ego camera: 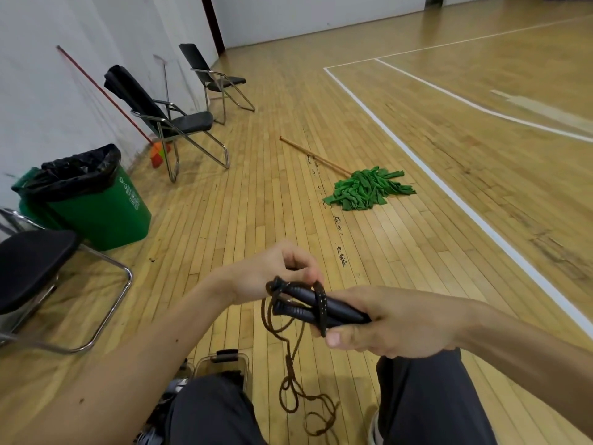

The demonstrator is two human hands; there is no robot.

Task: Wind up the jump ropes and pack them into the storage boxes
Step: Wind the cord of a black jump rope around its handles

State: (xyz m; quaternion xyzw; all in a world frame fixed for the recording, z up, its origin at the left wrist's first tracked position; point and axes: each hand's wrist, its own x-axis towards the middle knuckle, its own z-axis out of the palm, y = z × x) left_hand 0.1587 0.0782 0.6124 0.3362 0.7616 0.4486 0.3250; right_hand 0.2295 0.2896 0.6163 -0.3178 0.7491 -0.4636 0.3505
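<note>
Handles (308, 305) clamped side by side in right hand (394, 322), fingers curled, thumb beneath: rigid core for winding. Cord (322, 308) pinched by fingertips (309, 277) of left hand (272, 271) at 11 o'clock, one turn laid across handles. Slack hung toward floor (353, 374), 6 o'clock. Storage box (224, 361) set at 7 o'clock, judged within reach.

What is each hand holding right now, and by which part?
The right hand grips both black handles together at one end; the left hand pinches the cord where it loops round them.
</note>
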